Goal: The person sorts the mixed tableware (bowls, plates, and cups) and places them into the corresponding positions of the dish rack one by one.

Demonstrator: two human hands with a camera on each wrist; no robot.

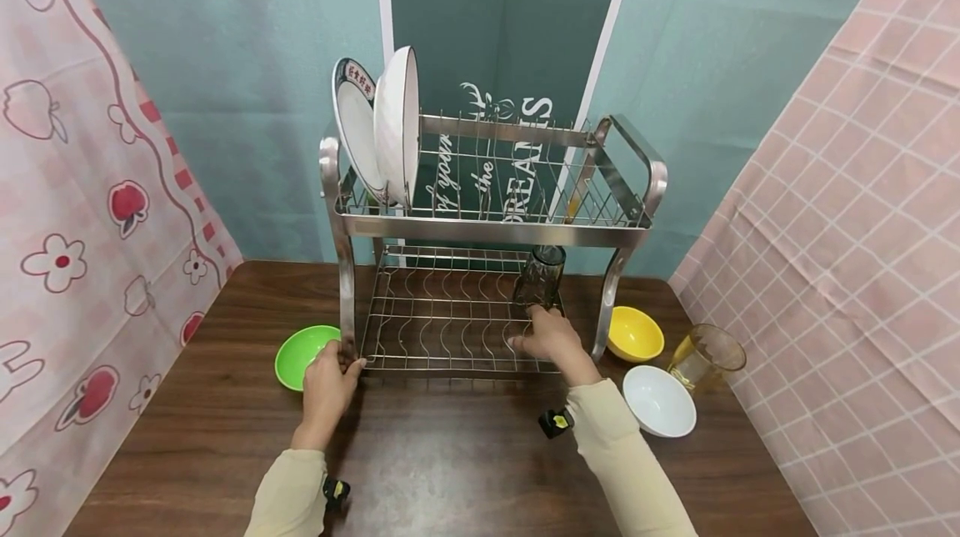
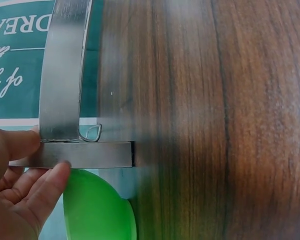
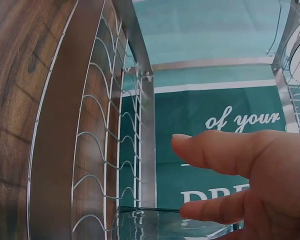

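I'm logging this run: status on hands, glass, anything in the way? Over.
Left hand pinches rack foot. Right hand at glass, grip unconfirmed. Glass on lower shelf, right side. Green bowl close by left hand, possible snag.

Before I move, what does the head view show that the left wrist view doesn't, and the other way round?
Only the head view: right hand by the dark glass, yellow bowl, white bowl, amber glass, dishes up on the rack.

Only the left wrist view: the bottom end of the rack's front left leg, which the left hand hides in the head view.

Both: the left hand gripping that leg, the green bowl, tabletop and lettered backdrop.
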